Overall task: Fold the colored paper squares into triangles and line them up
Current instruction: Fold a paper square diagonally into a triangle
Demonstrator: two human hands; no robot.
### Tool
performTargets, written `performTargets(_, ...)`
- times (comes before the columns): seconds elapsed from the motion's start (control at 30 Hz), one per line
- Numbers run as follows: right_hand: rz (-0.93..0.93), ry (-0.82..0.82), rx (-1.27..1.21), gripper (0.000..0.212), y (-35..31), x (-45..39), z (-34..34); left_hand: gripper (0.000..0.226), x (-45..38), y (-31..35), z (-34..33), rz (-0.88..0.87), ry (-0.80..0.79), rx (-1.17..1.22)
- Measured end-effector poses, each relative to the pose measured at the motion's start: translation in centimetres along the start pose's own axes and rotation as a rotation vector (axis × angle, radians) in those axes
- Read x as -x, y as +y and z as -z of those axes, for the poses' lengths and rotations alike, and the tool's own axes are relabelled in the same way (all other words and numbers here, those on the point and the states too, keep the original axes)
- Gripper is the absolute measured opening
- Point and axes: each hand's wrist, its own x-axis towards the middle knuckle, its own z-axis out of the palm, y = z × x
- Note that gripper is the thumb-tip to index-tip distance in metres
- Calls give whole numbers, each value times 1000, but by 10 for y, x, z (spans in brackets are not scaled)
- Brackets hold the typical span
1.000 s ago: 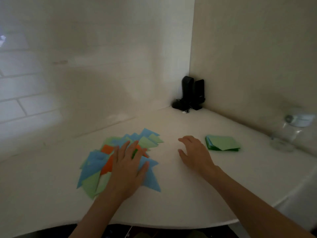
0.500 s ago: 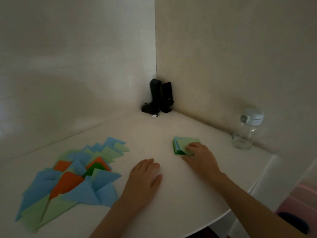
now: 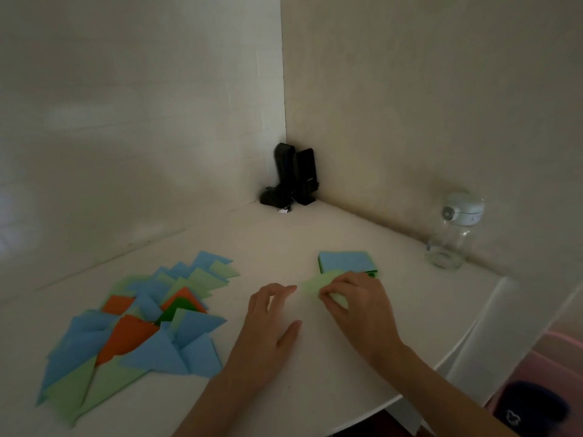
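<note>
Green paper square (image 3: 315, 287) pinched by right hand (image 3: 356, 305) fingers; left hand (image 3: 268, 326) flat, fingers relaxed.

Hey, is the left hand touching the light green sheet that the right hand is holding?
Apart. The head view shows bare table between the left hand fingertips and the green sheet, which only the right hand pinches.

Two black speakers (image 3: 295, 175) stand in the desk's (image 3: 315, 389) far corner; a lidded glass jar (image 3: 451, 234) stands along its right edge.
</note>
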Motion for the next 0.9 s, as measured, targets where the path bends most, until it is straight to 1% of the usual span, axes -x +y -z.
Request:
performTargets(0.03, 6, -35, 0, 3, -6, 6, -2, 49, 1, 2, 1, -4, -2, 9)
performTargets(0.07, -3, -76, 7, 8, -11, 11, -4, 47, 3, 3, 2, -12, -13, 18)
performTargets(0.13, -28, -148, 27, 21, -17, 20, -10, 37, 6, 2, 3, -46, -57, 38)
performTargets(0.2, -74, -198, -3, 25, -19, 28, -16, 28, 9, -2, 3, -66, -81, 51)
performTargets(0.3, -115, -281, -77, 29, -15, 34, -21, 18, 13, -6, 3, -42, -60, 60)
performTargets(0.37, -95, -337, -104, 36, -13, 33, -20, 16, 13, -9, 1, -40, -53, 51)
performTargets(0.43, -85, -352, -141, 41, -12, 30, -17, 17, 11, -10, -2, 6, -40, 65)
performTargets(0.53, -139, -338, -195, 43, -11, 26, -16, 17, 6, -8, -7, 129, 8, 117)
performTargets(0.63, -210, -320, -201, 40, -14, 24, -18, 27, 0, -5, -9, 183, 40, 160)
performTargets(0.7, -247, -316, -198, 25, -16, 23, -19, 29, -3, -5, -10, 193, 42, 146)
performTargets(0.77, -268, -316, -195, 10, -16, 23, -20, 27, -3, -6, -13, 203, 39, 119)
performTargets(0.8, -284, -316, -202, 9, -16, 23, -21, 26, -3, -7, -14, 213, 40, 111)
performTargets(0.9, -358, -334, -244, 17, -17, 22, -20, 21, -2, -7, -16, 247, 60, 117)
